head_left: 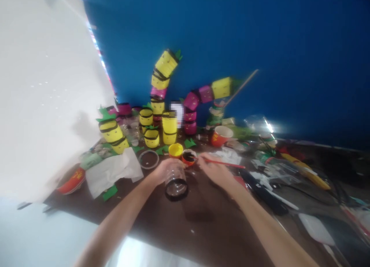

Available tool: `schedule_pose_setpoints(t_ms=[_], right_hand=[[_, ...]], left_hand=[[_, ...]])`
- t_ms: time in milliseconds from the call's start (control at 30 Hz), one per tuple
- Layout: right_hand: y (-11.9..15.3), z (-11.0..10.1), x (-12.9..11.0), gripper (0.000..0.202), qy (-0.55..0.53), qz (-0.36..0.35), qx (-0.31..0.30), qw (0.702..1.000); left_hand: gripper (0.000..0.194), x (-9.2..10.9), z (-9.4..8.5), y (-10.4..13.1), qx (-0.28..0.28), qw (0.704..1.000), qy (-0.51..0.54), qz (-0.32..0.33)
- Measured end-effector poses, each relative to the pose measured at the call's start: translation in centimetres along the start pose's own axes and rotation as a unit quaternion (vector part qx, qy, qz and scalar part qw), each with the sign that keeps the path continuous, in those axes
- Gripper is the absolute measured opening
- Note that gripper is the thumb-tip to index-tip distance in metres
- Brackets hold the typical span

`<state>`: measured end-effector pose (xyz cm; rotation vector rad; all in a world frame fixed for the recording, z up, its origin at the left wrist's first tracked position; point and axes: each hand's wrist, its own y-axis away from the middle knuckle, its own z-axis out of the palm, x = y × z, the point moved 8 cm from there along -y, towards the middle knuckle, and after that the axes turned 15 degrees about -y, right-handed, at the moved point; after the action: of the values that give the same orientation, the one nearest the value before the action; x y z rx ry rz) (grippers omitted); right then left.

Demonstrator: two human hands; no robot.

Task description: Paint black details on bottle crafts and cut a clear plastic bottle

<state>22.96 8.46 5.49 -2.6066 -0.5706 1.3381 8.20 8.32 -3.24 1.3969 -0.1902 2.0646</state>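
Note:
My left hand (pixel 164 169) is closed around a clear plastic cup (pixel 176 178), tilted so that its black-edged round end faces me. In my right hand (pixel 209 167) is a paintbrush with a thin red handle (pixel 231 164) pointing right; its tip is hidden or blurred. The fingers of that hand are beside a small cup of black paint (pixel 189 157). Just left of it sits a cup of yellow paint (pixel 175 149). A clear ring-like lid or rim (pixel 148 159) lies left of my left hand.
Behind stand yellow pots with black bands (pixel 169 128) and magenta pots (pixel 190 122), some stacked in curving towers. White paper (pixel 111 172) and a red bowl (pixel 73 180) lie left. A red-and-white paper cup (pixel 222 136), black-handled tool (pixel 264 193) and yellow tool (pixel 306 170) are right.

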Motion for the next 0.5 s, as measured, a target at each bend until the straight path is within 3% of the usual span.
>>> schedule_pose_setpoints(t_ms=[500], right_hand=[[-1.1, -0.3, 1.1, 0.023, -0.081, 0.082, -0.012, 0.993]], left_hand=[[0.024, 0.3, -0.2, -0.1, 0.022, 0.998, -0.057, 0.024]])
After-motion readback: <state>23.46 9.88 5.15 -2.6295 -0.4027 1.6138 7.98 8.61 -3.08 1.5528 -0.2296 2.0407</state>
